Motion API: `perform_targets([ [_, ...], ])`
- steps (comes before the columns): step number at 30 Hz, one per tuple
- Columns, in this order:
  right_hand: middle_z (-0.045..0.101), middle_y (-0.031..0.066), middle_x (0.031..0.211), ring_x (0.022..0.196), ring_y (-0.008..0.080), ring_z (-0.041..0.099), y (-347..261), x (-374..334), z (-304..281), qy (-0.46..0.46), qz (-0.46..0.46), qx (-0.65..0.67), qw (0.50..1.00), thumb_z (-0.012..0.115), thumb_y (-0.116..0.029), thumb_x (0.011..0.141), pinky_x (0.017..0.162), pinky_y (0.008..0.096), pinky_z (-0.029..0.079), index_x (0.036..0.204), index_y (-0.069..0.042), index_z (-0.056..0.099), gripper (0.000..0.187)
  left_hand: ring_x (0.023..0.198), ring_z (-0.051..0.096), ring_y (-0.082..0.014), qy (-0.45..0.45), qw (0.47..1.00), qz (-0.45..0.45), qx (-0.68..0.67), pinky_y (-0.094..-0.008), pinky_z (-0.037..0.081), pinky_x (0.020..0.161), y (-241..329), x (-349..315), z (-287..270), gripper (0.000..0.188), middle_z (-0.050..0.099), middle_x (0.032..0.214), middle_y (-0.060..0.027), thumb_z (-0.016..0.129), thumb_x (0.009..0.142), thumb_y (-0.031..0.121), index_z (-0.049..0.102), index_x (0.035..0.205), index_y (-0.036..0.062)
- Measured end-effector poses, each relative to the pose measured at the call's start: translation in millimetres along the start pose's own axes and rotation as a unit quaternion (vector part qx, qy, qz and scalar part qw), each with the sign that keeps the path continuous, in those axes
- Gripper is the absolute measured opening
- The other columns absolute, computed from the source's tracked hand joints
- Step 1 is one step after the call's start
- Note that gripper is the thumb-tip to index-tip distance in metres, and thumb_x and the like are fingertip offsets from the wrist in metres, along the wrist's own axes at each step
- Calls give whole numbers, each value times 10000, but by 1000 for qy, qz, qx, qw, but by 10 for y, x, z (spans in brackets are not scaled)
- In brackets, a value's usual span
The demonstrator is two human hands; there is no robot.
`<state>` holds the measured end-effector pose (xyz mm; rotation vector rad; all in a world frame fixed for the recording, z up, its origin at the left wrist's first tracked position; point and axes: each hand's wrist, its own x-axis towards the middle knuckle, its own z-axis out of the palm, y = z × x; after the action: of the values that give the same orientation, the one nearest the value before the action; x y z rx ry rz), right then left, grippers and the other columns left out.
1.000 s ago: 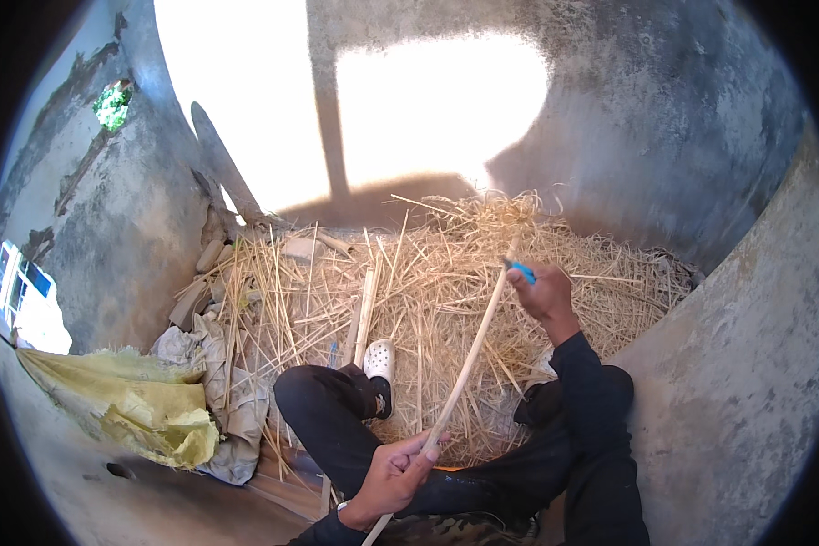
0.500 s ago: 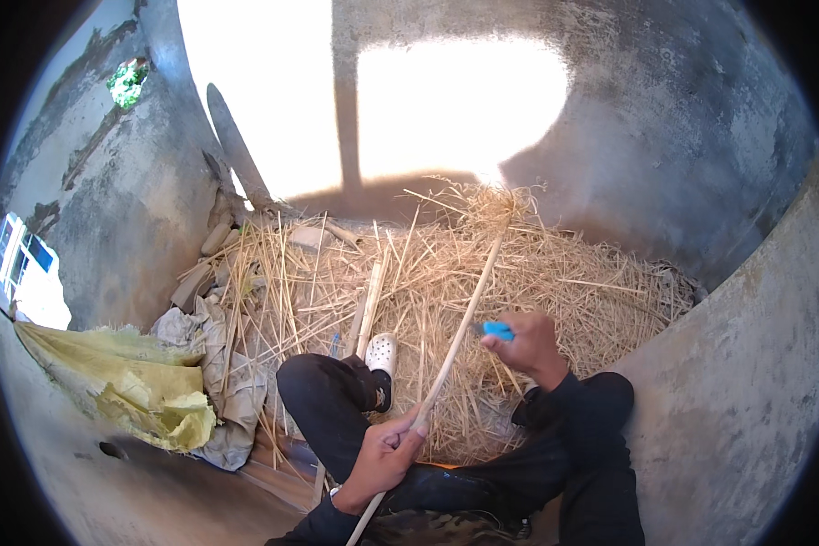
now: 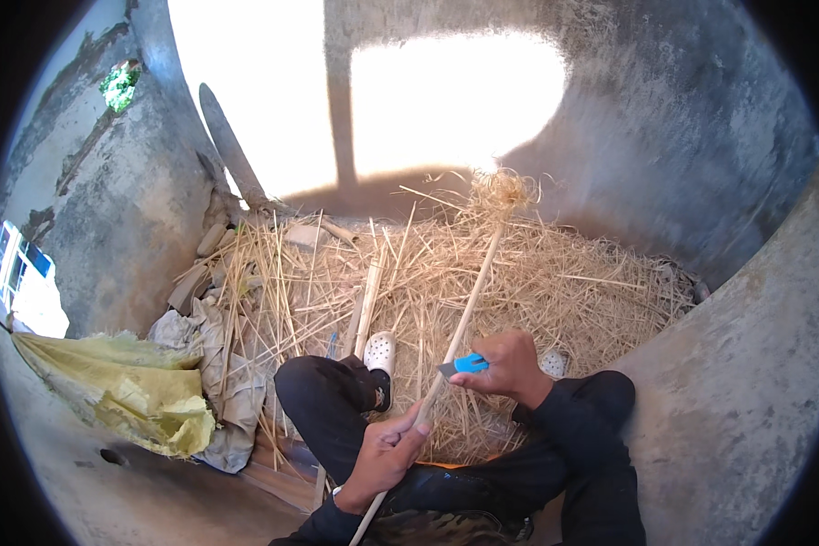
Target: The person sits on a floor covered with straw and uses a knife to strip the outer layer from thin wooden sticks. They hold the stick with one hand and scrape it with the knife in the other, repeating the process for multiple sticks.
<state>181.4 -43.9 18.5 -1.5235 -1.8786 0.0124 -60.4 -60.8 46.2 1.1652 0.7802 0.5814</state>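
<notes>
A long, pale wooden stick (image 3: 472, 305) slants from my lap up toward the far wall, with a tuft of thin curled shavings (image 3: 505, 189) at its far end. My left hand (image 3: 384, 460) is wrapped round its lower part, and the stick's near end runs out under that wrist. A knife with a bright blue handle (image 3: 470, 363) is gripped in my right hand (image 3: 510, 364). Its short grey blade lies against the stick, a little above my left hand; how deep the edge sits cannot be seen.
Straw-like shavings (image 3: 573, 282) cover the floor ahead, with split strips (image 3: 369, 300) among them. White clogs (image 3: 379, 353) are on my feet. At left hang a torn yellow sheet (image 3: 118, 387) and grey cloth (image 3: 232, 428). Concrete walls (image 3: 646, 136) close in around me.
My right hand has drawn the knife down and left toward me, bringing its blade from higher up to lower on the stick. My left hand keeps its grip in nearly the same place.
</notes>
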Motion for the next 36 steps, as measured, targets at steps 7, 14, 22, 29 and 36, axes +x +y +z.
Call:
perform_targets([
  [7,470,72,445,397,252,512,460,180,-79,52,141,-38,988,566,-698,749,402,373,388,524,-109,524,631,511,342,8,-6,1000,-2,8,-173,258,441,27,5,83,406,452,653,78,534,953,128,469,1329,-11],
  [14,475,57,446,392,246,508,138,2,49,20,-10,-53,998,527,-731,759,393,370,381,528,-116,530,656,551,337,20,14,999,15,37,-162,252,478,-9,-17,22,410,429,649,89,539,956,131,464,1326,-28],
  [22,483,63,442,398,245,520,421,116,-90,42,115,-43,992,535,-716,766,405,368,393,535,-103,537,655,547,333,17,-19,999,-23,-12,-159,249,472,19,-90,48,429,418,648,87,531,961,147,441,1351,-8],
  [29,456,48,426,388,230,508,382,141,-142,42,51,-63,996,588,-730,711,391,359,379,492,-118,477,659,496,318,-13,-37,998,-39,-45,-181,271,469,88,-88,68,448,401,639,64,522,952,104,406,1362,-34],
  [36,489,45,452,406,231,517,749,234,-184,110,140,-100,979,526,-729,758,409,388,392,538,-118,538,650,510,331,-12,-53,995,-60,-61,-183,279,476,27,-156,93,443,406,650,60,524,952,102,410,1358,-35],
])
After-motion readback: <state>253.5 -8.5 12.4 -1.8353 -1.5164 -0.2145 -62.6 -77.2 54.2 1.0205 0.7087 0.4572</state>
